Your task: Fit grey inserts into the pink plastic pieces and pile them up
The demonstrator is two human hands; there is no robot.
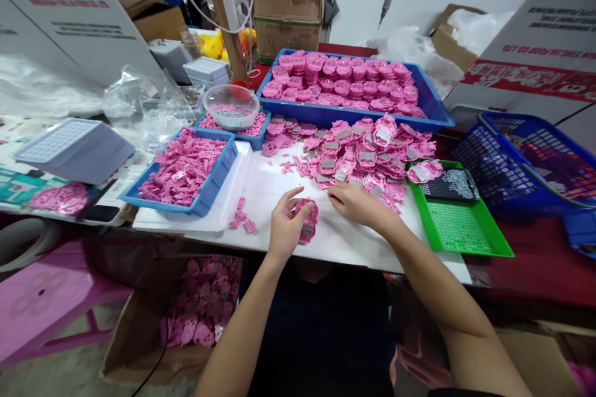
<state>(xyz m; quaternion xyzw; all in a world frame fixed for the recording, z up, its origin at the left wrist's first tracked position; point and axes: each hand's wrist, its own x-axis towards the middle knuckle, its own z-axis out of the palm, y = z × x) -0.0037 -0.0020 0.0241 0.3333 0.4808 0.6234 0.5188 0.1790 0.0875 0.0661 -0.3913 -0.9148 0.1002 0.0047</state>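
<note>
My left hand (285, 224) holds a pink plastic part (308, 221) with a grey insert, just above the white work board (279, 189). Resting on the board to its right, my right hand (354, 201) has its fingers at the near edge of a heap of pink parts with grey inserts (361, 151); whether it grips one I cannot tell. A few small pink pieces (244, 218) lie to the left of my left hand.
A blue tray of small pink pieces (184, 167) sits at left, and a clear bowl (231, 106) in a smaller blue tray. A large blue tray of stacked pink parts (342, 83) stands behind. Green tray (459, 223) and blue basket (526, 161) at right. A cardboard box of pink parts (198, 304) is below the table.
</note>
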